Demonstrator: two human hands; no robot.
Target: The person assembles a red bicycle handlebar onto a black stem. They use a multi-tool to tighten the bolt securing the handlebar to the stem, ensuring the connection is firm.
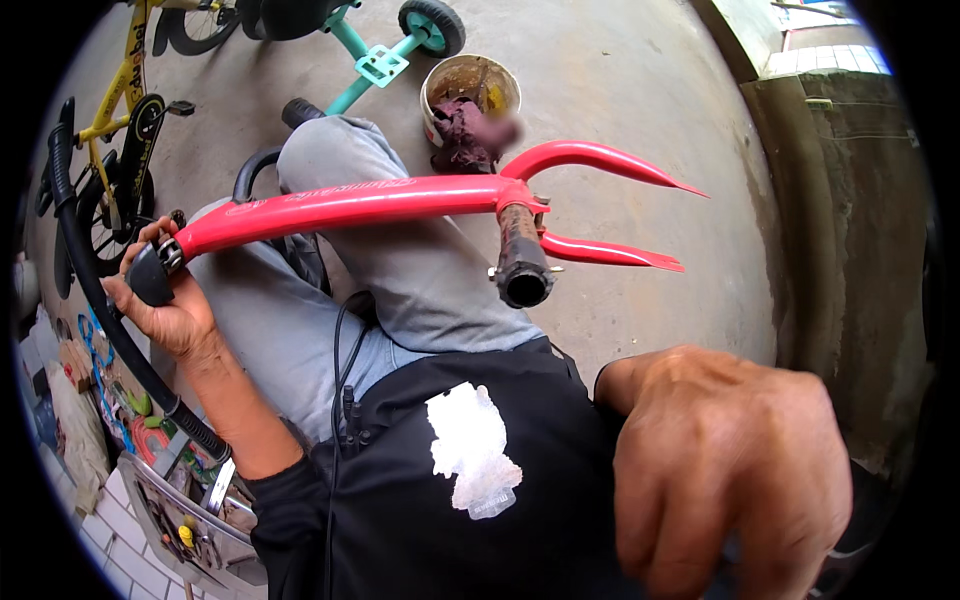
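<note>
A red bicycle frame (330,206) lies across my raised knees. Its curved main tube runs to the right into a dark, rusty open tube (524,262), and two red prongs stick out past it. My left hand (172,300) grips the frame's left end, thumb and fingers around the black end piece (150,276). Large and close at the lower right is my right hand (735,470), away from the frame. Its fingers curl downward, and whatever they may hold is hidden.
A bucket (470,88) with a dark red cloth (468,135) over its rim stands ahead. Beyond my knees is a turquoise child's cycle (382,65). On the left are a yellow bicycle (110,120), a black curved bar (105,300) and a metal tool tray (190,520).
</note>
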